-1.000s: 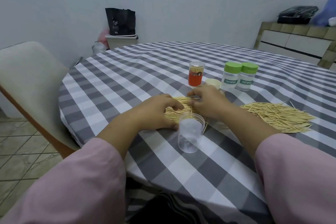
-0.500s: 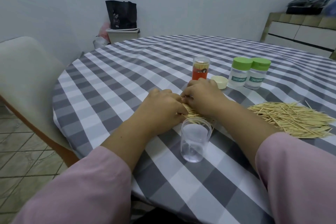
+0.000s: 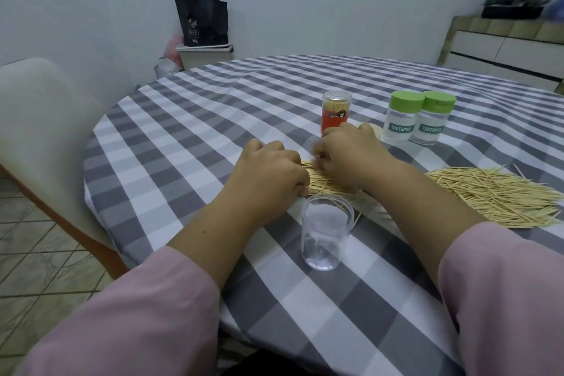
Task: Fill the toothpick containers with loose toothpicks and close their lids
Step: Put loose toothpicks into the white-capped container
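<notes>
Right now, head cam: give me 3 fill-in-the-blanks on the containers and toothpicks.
1. The two containers labelled TOOTHPICK have ____ lids.
2. The clear cup nearest the person stands upright with ____ lid on it.
3. Both hands, left hand and right hand, rest on a small bundle of toothpicks; the bigger loose pile lies to the person's ____.

Missing: green; no; right

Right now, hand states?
Left hand: fingers curled onto small bunch of loose wooden toothpicks; grip unclear.
Right hand: same bunch, grip unclear.
</notes>
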